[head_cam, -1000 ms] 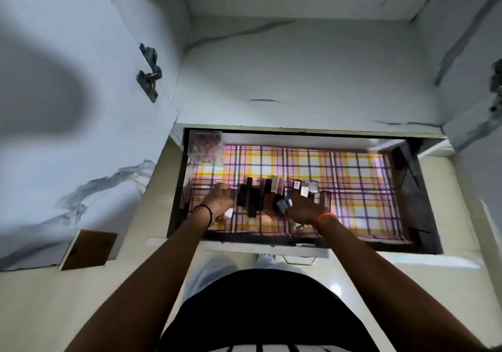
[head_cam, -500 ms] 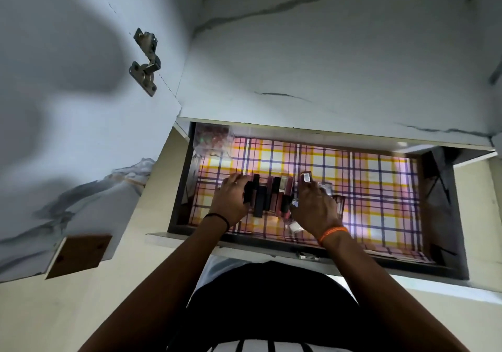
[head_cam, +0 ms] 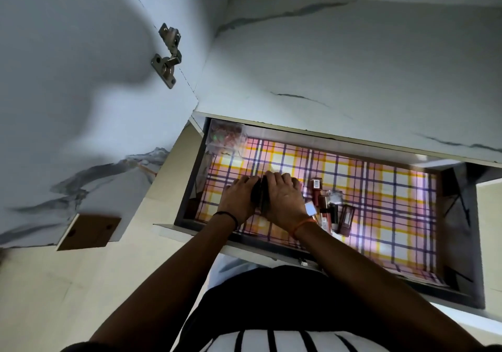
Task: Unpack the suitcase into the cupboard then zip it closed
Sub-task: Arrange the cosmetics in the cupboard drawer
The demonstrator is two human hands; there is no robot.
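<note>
— What's in the hands?

— A bunch of dark slim cases [head_cam: 260, 194], pressed between both palms in the middle of the frame. The left hand [head_cam: 237, 199] cups them from the left with curled fingers, and the right hand [head_cam: 282, 201] lies over them from the right, fingers bent down over the far ends. Both are gripping that bunch.

— Which way do they run?

— Their long axis goes from the near edge of the drawer [head_cam: 190, 188] toward its back, so up and down in the frame. How many are in the grip I can't count; the hands cover most of them.

— And the rest?

— Just right of the right hand lies a loose cluster of lipstick-like tubes [head_cam: 330, 207] on the plaid liner [head_cam: 380, 188], about 5 that I can make out, mostly pointing the same way, a little tilted. They're close to the right wrist but not held.

— Anything else in there?

— 1 clear box [head_cam: 226, 138] of small reddish bits in the drawer's upper left corner. Above it, 1 metal hinge [head_cam: 168, 55] on the open cupboard door [head_cam: 68, 80].
</note>
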